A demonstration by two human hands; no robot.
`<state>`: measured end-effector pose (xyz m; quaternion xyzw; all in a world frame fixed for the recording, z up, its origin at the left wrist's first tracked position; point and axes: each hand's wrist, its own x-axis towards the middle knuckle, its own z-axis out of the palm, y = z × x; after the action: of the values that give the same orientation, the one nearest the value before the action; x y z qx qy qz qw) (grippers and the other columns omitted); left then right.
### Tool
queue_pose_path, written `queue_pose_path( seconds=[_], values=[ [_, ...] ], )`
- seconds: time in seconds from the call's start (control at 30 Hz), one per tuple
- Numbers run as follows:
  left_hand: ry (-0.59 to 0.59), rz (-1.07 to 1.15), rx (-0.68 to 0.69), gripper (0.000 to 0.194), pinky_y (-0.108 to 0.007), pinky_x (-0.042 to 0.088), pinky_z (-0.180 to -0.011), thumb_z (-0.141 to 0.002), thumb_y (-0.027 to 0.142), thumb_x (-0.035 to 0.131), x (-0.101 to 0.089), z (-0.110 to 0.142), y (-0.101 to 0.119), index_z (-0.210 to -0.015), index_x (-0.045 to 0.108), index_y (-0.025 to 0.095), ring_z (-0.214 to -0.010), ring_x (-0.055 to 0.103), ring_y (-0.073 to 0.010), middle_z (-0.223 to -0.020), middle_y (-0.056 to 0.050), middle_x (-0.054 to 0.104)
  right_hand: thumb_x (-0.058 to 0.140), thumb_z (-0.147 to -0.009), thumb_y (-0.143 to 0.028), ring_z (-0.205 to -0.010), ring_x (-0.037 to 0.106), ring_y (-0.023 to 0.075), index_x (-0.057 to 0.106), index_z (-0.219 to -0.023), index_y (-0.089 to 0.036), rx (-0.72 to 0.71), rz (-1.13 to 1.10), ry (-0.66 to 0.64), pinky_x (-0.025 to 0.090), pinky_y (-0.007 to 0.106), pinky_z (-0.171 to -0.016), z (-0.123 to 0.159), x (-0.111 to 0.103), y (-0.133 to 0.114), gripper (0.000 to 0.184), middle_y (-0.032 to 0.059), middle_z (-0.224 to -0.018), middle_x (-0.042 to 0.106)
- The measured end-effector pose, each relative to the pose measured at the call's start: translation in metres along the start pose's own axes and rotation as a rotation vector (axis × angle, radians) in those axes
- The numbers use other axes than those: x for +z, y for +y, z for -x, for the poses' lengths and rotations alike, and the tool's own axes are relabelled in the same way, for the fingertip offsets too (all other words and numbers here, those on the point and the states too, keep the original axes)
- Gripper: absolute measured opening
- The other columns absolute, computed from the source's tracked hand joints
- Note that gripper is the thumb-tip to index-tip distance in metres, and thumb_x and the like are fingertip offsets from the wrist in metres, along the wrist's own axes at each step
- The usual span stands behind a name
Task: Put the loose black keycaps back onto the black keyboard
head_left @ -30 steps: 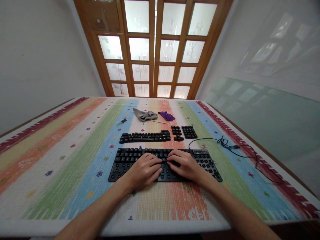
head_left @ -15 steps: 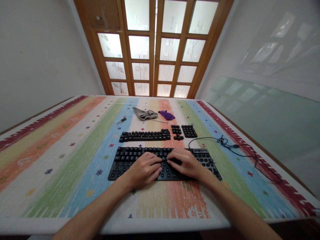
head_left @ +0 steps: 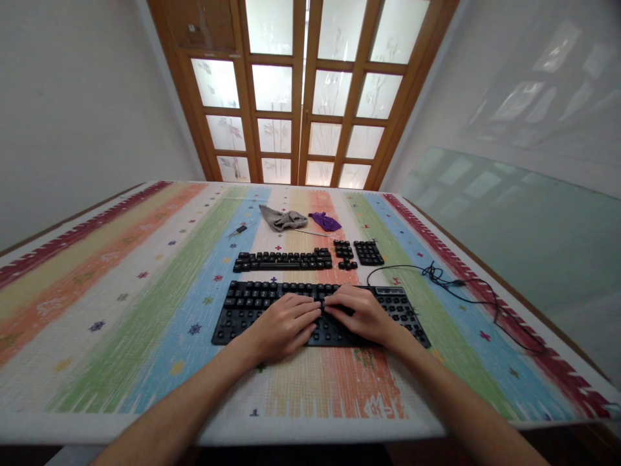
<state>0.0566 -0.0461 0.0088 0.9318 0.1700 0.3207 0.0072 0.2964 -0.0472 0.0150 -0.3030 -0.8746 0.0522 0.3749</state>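
A black keyboard (head_left: 233, 321) lies in front of me, its upper left rows carrying keycaps and its lower rows and right block showing bare switches. My left hand (head_left: 286, 323) rests over its middle, fingers stretched and lying close above the switches. Opposite it, my right hand (head_left: 359, 314) pinches at the same spot, its fingertips around a small black keycap (head_left: 322, 303) that is mostly hidden. The fingertips of both hands nearly meet there. Behind the keyboard sit loose keycaps (head_left: 284, 265) lined up in rows, with smaller groups (head_left: 369, 253) to the right.
Farther back lie a grey cloth (head_left: 286, 220), a purple cloth (head_left: 325, 222) and a thin rod (head_left: 313, 233). A small black tool with metal prongs (head_left: 239, 231) is left of them. The keyboard's cable (head_left: 475, 291) curls across the striped tablecloth (head_left: 145, 310) on the right.
My left fingertips have shifted slightly right, closer to the right hand's fingertips. The whole view has tilted a little; the keyboard and loose keycaps stay in place.
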Motion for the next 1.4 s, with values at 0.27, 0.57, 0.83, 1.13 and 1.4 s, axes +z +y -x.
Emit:
queue_pose_path(
  seconds=[0.27, 0.57, 0.83, 1.13, 1.4],
  values=[
    [-0.006, 0.015, -0.005, 0.027, -0.046, 0.055, -0.097, -0.097, 0.017, 0.052, -0.001, -0.001, 0.001, -0.121, 0.063, 0.012, -0.110, 0.066, -0.0253, -0.122, -0.013, 0.070, 0.056, -0.097, -0.019, -0.074, 0.066, 0.0156, 0.069, -0.094, -0.017, 0.031, -0.023, -0.037, 0.054, 0.028, -0.068, 0.000, 0.001, -0.003, 0.014, 0.0054, -0.083, 0.071],
    [-0.034, 0.019, -0.022, 0.027, -0.048, 0.051, -0.100, -0.097, 0.017, 0.051, -0.002, -0.002, 0.002, -0.122, 0.062, 0.012, -0.110, 0.064, -0.0247, -0.120, -0.013, 0.070, 0.060, -0.095, -0.018, -0.079, 0.066, 0.0185, 0.073, -0.095, -0.019, -0.027, -0.012, -0.060, 0.054, 0.036, -0.075, -0.003, -0.003, 0.003, 0.013, 0.0070, -0.089, 0.076],
    [-0.041, 0.031, -0.034, 0.028, -0.046, 0.050, -0.099, -0.097, 0.018, 0.051, -0.001, -0.002, 0.001, -0.123, 0.062, 0.014, -0.110, 0.064, -0.0245, -0.121, -0.012, 0.070, 0.061, -0.095, -0.015, -0.076, 0.066, 0.0173, 0.072, -0.089, -0.019, -0.061, 0.005, -0.055, 0.054, 0.035, -0.074, -0.002, -0.003, 0.006, 0.013, 0.0062, -0.089, 0.077],
    [-0.044, 0.034, -0.031, 0.031, -0.047, 0.050, -0.100, -0.097, 0.016, 0.051, -0.001, -0.002, 0.002, -0.126, 0.061, 0.014, -0.113, 0.063, -0.0251, -0.123, -0.012, 0.069, 0.059, -0.095, -0.019, -0.085, 0.061, 0.0207, 0.074, -0.090, -0.019, -0.043, 0.137, -0.086, 0.053, 0.038, -0.078, -0.003, -0.008, -0.002, 0.016, 0.0082, -0.096, 0.073],
    [-0.149, -0.034, -0.054, 0.042, -0.052, 0.042, -0.107, -0.099, 0.024, 0.051, 0.001, -0.002, 0.002, -0.140, 0.052, 0.015, -0.128, 0.054, -0.0288, -0.137, -0.014, 0.062, 0.057, -0.092, -0.013, -0.081, 0.058, 0.0210, 0.073, -0.088, -0.018, -0.046, 0.155, -0.071, 0.052, 0.038, -0.075, -0.003, -0.005, -0.004, 0.018, 0.0081, -0.089, 0.071]
  ],
)
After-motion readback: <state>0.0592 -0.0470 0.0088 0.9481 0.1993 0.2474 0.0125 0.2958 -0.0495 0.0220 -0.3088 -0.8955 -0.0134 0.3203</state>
